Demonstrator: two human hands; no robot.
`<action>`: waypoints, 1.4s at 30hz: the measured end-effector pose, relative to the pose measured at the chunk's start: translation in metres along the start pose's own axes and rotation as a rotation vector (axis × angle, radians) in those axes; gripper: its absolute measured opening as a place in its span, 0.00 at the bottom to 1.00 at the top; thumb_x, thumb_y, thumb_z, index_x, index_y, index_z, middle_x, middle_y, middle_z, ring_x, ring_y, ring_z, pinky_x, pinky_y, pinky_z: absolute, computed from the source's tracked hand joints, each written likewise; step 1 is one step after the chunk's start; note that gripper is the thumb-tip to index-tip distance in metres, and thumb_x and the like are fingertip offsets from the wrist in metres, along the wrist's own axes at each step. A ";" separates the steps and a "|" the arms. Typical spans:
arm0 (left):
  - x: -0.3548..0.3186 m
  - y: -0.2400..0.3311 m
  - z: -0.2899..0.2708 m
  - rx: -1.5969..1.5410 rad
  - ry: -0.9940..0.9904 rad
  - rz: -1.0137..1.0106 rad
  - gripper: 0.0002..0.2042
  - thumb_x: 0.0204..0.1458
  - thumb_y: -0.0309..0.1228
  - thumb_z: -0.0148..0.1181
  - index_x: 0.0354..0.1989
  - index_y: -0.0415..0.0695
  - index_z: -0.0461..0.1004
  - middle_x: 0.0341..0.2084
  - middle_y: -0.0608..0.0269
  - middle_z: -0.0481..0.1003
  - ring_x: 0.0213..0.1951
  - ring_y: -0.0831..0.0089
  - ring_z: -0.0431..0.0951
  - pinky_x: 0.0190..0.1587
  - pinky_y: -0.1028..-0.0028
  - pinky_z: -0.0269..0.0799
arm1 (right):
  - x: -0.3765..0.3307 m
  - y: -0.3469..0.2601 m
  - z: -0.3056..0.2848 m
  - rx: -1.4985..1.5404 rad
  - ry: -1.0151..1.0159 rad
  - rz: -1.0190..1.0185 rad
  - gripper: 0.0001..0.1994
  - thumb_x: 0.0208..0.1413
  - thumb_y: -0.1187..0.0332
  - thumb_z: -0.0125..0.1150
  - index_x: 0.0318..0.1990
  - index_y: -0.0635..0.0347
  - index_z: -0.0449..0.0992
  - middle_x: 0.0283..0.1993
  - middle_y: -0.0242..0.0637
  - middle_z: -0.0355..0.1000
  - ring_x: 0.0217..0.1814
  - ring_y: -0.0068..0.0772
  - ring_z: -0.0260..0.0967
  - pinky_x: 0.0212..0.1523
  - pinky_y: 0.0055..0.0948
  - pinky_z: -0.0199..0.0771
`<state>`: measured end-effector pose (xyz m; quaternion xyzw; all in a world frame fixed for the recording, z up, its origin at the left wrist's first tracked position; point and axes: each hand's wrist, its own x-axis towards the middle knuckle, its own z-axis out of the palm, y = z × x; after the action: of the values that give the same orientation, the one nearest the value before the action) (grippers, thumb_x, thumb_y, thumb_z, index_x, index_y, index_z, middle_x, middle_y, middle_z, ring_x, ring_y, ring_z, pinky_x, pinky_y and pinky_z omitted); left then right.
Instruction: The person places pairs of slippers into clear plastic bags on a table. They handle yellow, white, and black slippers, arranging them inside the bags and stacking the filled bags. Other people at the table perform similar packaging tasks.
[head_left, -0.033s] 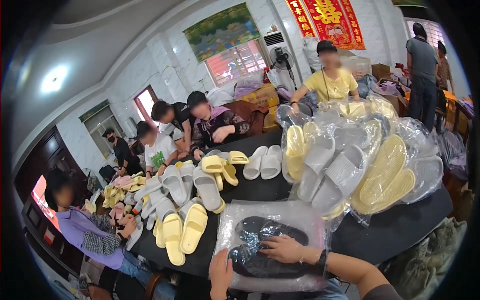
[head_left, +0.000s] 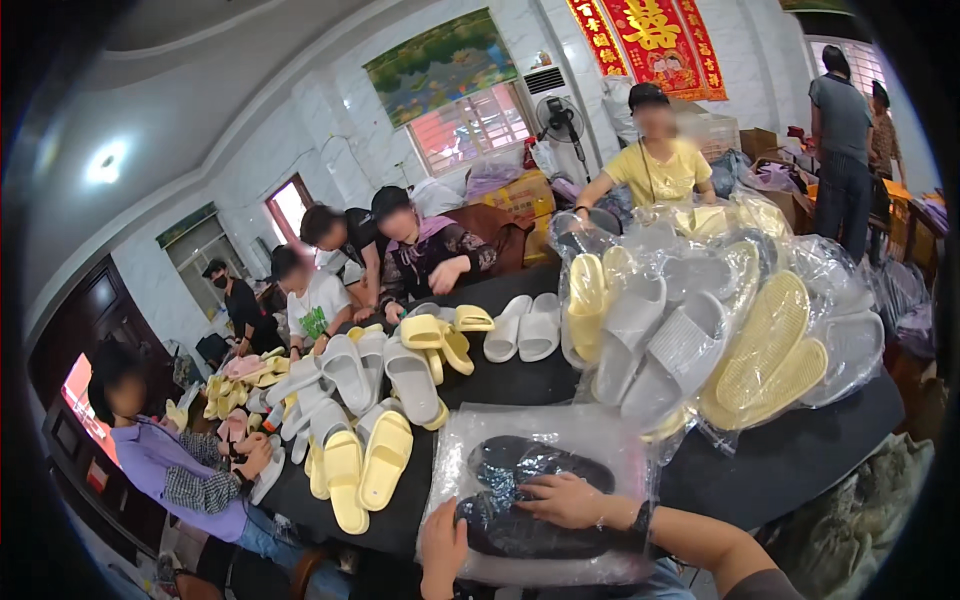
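Hands flat on bag | 2 dark slippers inside

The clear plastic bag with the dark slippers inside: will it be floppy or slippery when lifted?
The clear bag looks thin and wrinkled, so probably floppy. Its glossy film may slide under the right hand. The dark slippers inside look like foam, so likely light.

Left hand partly cut off

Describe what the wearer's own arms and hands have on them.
Both hands are bare, no gloves. The right hand has a dark band, like a watch strap, at the wrist, and a dark sleeve end near the elbow. The left hand shows no sleeve.
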<state>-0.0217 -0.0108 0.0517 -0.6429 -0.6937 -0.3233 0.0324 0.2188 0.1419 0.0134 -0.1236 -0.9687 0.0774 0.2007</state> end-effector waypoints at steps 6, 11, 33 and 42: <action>0.001 -0.021 0.024 -0.166 -0.232 -0.227 0.28 0.64 0.39 0.46 0.68 0.33 0.56 0.60 0.36 0.65 0.62 0.42 0.65 0.63 0.59 0.61 | 0.000 0.005 0.008 -0.017 -0.018 0.008 0.22 0.62 0.56 0.52 0.64 0.41 0.69 0.69 0.32 0.61 0.68 0.40 0.59 0.62 0.43 0.62; -0.014 -0.042 0.044 -0.312 -0.250 -0.258 0.29 0.66 0.40 0.40 0.70 0.33 0.52 0.68 0.39 0.54 0.70 0.48 0.54 0.70 0.63 0.49 | 0.003 -0.003 -0.003 -0.058 -0.090 0.053 0.21 0.62 0.56 0.50 0.62 0.42 0.71 0.69 0.33 0.61 0.68 0.40 0.60 0.63 0.42 0.62; -0.021 -0.018 0.049 0.237 -0.286 -0.065 0.45 0.51 0.65 0.53 0.68 0.41 0.60 0.68 0.35 0.54 0.71 0.44 0.49 0.72 0.50 0.38 | -0.219 -0.080 -0.147 0.279 0.361 0.750 0.11 0.61 0.69 0.55 0.48 0.65 0.76 0.53 0.49 0.68 0.57 0.53 0.63 0.56 0.41 0.64; -0.034 -0.007 0.051 0.188 -0.234 -0.102 0.50 0.47 0.70 0.52 0.67 0.37 0.59 0.67 0.29 0.53 0.71 0.40 0.46 0.71 0.45 0.30 | -0.155 -0.134 -0.198 0.755 0.849 0.678 0.16 0.60 0.74 0.52 0.54 0.71 0.72 0.63 0.48 0.67 0.64 0.44 0.64 0.65 0.35 0.59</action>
<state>-0.0038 -0.0149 -0.0072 -0.6343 -0.7516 -0.1812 -0.0052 0.4091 -0.0082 0.1622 -0.3626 -0.6195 0.4150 0.5591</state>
